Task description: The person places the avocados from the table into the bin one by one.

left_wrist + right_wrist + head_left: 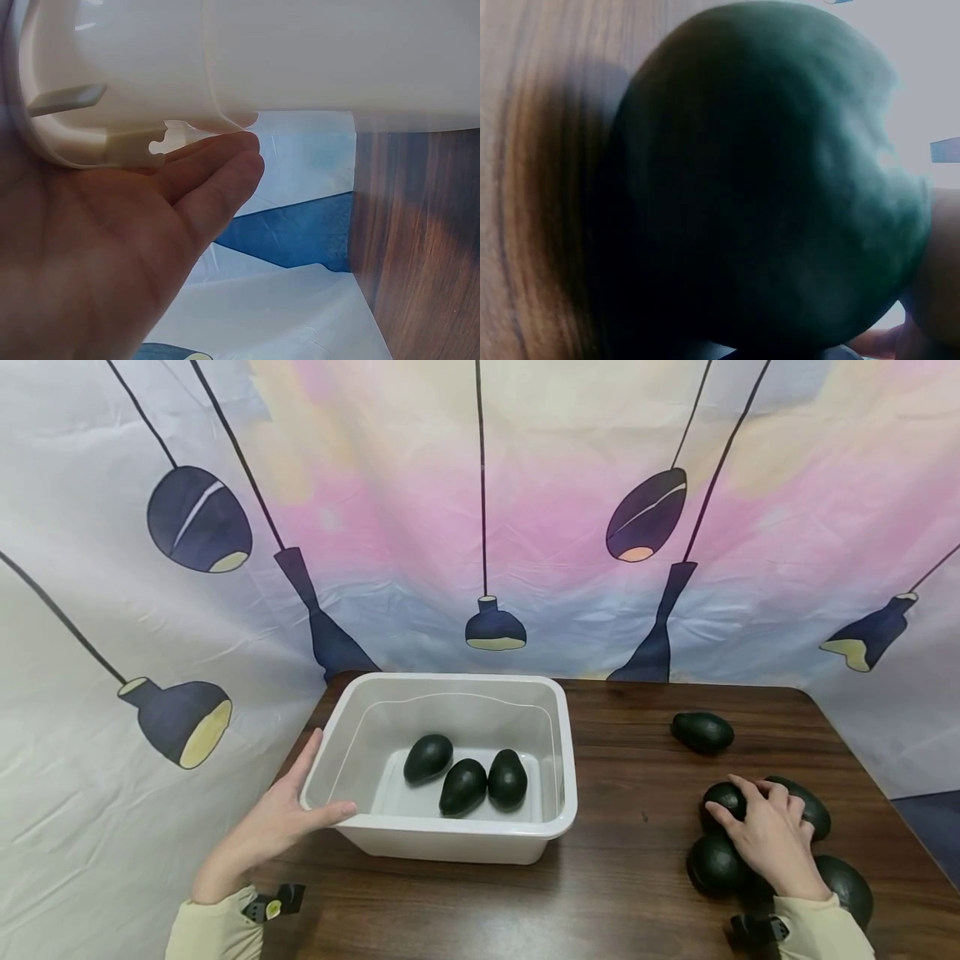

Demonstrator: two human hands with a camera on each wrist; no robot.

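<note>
Holding a dark green avocado (722, 795) in the right grip (771, 839), with the thumb and fingers curled round it, at the right side of the worktop (630, 877). Spreading the other fingers over a second avocado (816, 812) just beside it. Having a third avocado (715, 866) close by on the near side and a fourth avocado (849, 887) next to the right sleeve (821, 931). Seeing a lone avocado (702, 732) lying farther back, well apart from the white bin (450, 845). Touching the bin at its left side with the left grip (285, 812), resting the thumb on the front rim and reaching straight fingers along the outside wall. Seeing three avocados (463, 787) lying inside the bin. Seeing a pink, blue and cream cloth (405, 527) hanging behind, with dark lamps (495, 627) on it.
</note>
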